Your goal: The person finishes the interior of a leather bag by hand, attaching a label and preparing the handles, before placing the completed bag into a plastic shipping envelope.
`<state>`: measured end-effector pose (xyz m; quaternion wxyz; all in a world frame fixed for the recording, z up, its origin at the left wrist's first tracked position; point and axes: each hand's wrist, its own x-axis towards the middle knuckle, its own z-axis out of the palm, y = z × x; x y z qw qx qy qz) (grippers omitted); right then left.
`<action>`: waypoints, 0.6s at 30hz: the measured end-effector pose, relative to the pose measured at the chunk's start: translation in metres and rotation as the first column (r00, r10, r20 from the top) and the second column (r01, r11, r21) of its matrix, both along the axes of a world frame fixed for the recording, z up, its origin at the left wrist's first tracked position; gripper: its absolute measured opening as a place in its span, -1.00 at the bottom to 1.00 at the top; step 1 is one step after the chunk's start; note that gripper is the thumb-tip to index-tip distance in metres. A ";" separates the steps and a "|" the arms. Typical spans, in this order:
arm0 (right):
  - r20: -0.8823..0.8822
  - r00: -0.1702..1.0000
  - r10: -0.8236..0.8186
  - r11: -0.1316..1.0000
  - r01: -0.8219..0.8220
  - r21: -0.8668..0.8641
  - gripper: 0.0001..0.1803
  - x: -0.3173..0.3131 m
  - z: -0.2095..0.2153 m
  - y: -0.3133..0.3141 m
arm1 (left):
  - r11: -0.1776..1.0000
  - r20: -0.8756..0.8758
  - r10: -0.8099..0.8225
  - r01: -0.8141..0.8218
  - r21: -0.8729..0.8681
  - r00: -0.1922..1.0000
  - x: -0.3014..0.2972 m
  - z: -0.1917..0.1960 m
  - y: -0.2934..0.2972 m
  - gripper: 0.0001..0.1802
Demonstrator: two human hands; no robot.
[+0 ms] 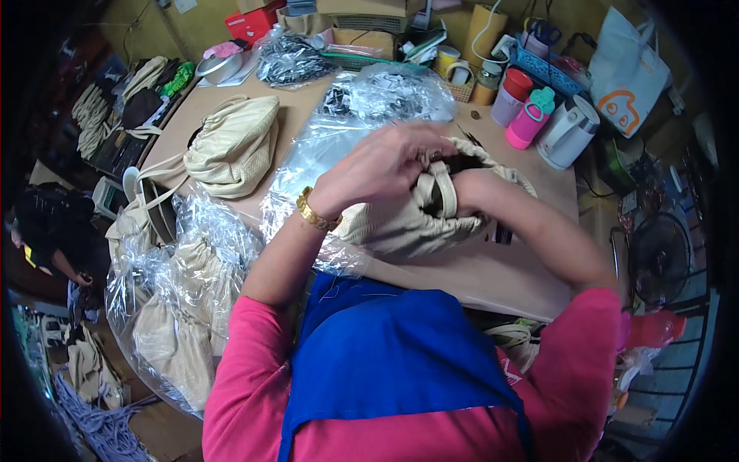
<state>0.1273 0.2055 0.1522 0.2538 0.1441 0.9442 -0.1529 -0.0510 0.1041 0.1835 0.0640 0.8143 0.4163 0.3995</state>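
Note:
A cream woven bag (408, 227) with a gathered mouth and a short strap lies tilted on the table in front of me. My left hand (392, 162), wearing a gold watch on its wrist, curls its fingers closed on the far rim of the bag. The right forearm comes in from the right, and my right hand (473, 192) reaches into the bag's mouth; its fingers are hidden inside. Under and beside the bag spread clear plastic sleeves (296, 173). Another cream bag (235, 154) rests at the left of the table.
Plastic-wrapped cream bags (185, 300) hang over the table's left edge. A white kettle (568, 132), a pink bottle (529, 119) and a blue basket (546, 69) stand at the back right. A fan (662, 258) is at far right. Another person (61, 231) is at far left.

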 end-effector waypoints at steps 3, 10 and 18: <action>0.272 0.958 0.095 0.995 -0.094 -0.016 -0.51 0.016 -0.020 0.026 | 0.995 0.018 0.092 -0.093 0.042 0.996 0.005 -0.001 -0.011 -0.59; 0.399 0.916 -0.034 0.999 0.034 0.009 -0.55 0.010 -0.035 0.027 | 0.970 -0.441 0.117 -0.008 0.242 0.890 0.022 -0.041 -0.041 -0.48; 0.625 0.765 -0.152 0.986 0.073 0.149 -0.59 0.003 -0.046 0.026 | 0.905 -0.580 -0.382 0.420 -0.076 0.719 0.009 -0.020 -0.026 -0.83</action>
